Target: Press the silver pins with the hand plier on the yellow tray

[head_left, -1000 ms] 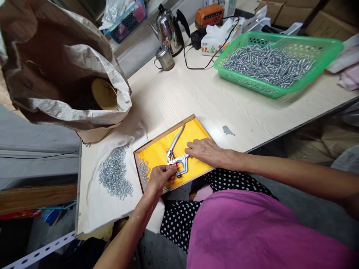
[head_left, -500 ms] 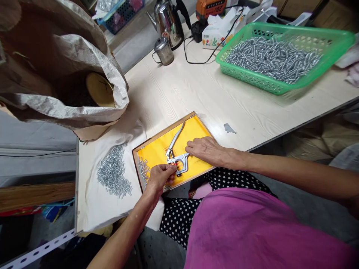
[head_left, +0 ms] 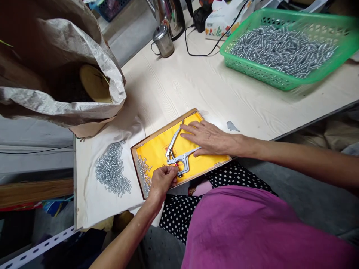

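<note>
Silver snap-fastener pliers [head_left: 183, 158] with a spring lie spread over a shallow tray [head_left: 163, 136] with a yellow bottom. My left hand [head_left: 162, 180] is pinched at the pliers' jaw end; whatever is between thumb and finger is too small to make out. Over the handles is my right hand [head_left: 209, 139], its fingers stretched out and apart. Its fingertips reach the upper handle, and the lower handle runs under the hand. Small silver metal pieces [head_left: 143, 170] are scattered along the tray's left side.
A heap of small metal pieces [head_left: 112, 172] lies on white cloth left of the tray. A green basket [head_left: 259, 76] full of metal pins stands at the back right. A large sack [head_left: 103, 114], metal cup [head_left: 164, 45], kettle and black cord [head_left: 202, 55] are also around.
My right hand has gone from closed around the lower handle to stretched out, its fingers reaching up to the upper handle. My left hand stays pinched at the jaw.
</note>
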{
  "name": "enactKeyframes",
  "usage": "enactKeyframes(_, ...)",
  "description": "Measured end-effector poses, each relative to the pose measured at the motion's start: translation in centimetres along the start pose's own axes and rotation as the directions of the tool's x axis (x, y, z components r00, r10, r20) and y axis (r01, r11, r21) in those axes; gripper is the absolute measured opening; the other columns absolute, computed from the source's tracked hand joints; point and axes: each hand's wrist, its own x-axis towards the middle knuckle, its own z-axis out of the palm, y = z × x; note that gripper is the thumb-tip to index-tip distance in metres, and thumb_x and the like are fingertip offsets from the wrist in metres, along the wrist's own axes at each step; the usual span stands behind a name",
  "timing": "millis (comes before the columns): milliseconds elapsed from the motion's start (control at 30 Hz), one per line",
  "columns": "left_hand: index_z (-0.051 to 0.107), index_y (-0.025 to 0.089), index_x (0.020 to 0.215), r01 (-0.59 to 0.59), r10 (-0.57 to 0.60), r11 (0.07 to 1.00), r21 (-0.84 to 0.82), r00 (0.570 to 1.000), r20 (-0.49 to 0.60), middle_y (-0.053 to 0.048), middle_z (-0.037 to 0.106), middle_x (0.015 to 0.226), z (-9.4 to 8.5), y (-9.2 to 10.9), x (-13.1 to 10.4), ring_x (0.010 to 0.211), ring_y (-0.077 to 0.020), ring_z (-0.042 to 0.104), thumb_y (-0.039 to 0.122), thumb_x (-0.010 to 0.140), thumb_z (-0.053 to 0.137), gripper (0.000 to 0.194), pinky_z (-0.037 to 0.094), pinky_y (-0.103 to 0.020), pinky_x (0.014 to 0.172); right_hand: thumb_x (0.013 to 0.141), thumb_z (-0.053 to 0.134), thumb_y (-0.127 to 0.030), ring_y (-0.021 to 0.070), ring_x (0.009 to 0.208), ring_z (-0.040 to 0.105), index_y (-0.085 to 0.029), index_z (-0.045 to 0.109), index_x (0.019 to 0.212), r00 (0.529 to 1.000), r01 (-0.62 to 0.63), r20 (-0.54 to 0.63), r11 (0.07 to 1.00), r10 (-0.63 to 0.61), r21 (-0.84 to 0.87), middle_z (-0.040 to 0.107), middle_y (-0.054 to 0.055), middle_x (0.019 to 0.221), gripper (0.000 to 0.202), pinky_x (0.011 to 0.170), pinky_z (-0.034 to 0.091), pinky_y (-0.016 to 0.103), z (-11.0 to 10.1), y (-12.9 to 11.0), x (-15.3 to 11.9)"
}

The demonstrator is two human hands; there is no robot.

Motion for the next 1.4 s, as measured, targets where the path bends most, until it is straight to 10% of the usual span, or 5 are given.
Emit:
enactKeyframes(333, 0.066, 0.014, 0.066, -0.026, 0.025, 1.000, -0.018, 0.999, -0.027, 0.002, 0.056, 0.048, 0.2, -0.2, -0.2, 0.042, -0.0084, 0.049, 0.053, 0.056, 0.082, 0.044, 0.040, -0.020, 0.045, 0.077, 0.070, -0.056, 0.0424, 0.134, 0.033, -0.014, 0.042, 0.143, 0.991, 0.113, 0.083, 0.992, -0.108, -0.051, 0.045, 0.020, 0.144, 0.083, 0.100, 0.034, 0.055, 0.0, 2.4, 2.3)
enactKeyframes(967, 0.062, 0.016, 0.066, -0.110, 0.123, 0.980, 0.166, 0.990, -0.074, 0.000, 0.058, 0.055, 0.0, -0.8, -0.5, 0.048, -0.0120, 0.052, 0.061, 0.069, 0.072, 0.046, 0.043, -0.025, 0.050, 0.080, 0.070, -0.053, 0.0293, 0.105, 0.046, -0.012, 0.061, 0.107, 0.987, 0.030, 0.158, 0.997, -0.019, -0.065, 0.057, 0.012, 0.110, 0.050, 0.093, 0.035, 0.045, -1.0, 1.0, 1.8)
enactKeyframes(1100, 0.068, 0.017, 0.097, -0.427, 0.608, 0.680, 0.596, 0.783, -0.132, -0.009, 0.069, 0.096, 0.7, 0.2, -1.1, 0.086, -0.0230, 0.064, 0.048, 0.086, 0.063, 0.033, 0.053, -0.038, 0.079, 0.084, 0.071, -0.044, 0.0261, 0.098, 0.047, -0.013, 0.061, 0.098, 0.992, 0.023, 0.122, 0.998, -0.016, -0.051, 0.057, 0.011, 0.105, 0.036, 0.081, 0.037, 0.038, -0.8, 0.1, 1.1)
enactKeyframes(1200, 0.059, 0.019, 0.127, -0.542, 0.785, 0.337, 0.770, 0.614, 0.088, -0.014, 0.061, 0.129, 2.1, 1.7, -0.1, 0.116, -0.0306, 0.054, 0.043, 0.087, 0.066, 0.046, 0.048, -0.047, 0.098, 0.085, 0.071, -0.040, 0.0264, 0.097, 0.047, -0.011, 0.061, 0.102, 0.995, -0.003, 0.099, 0.998, 0.008, -0.055, 0.058, 0.013, 0.105, 0.036, 0.077, 0.037, 0.036, -0.5, -0.4, 0.8)
enactKeyframes(1400, 0.045, 0.011, 0.138, -0.559, 0.711, 0.072, 0.826, 0.610, 0.350, -0.017, 0.058, 0.128, 3.4, 4.0, 2.9, 0.110, -0.0296, 0.052, 0.038, 0.091, 0.061, 0.056, 0.048, -0.046, 0.097, 0.081, 0.074, -0.048, 0.0264, 0.097, 0.048, -0.010, 0.059, 0.112, 0.993, -0.008, 0.121, 0.999, 0.012, -0.034, 0.059, 0.014, 0.108, 0.051, 0.081, 0.040, 0.038, -0.9, -0.1, 0.2)
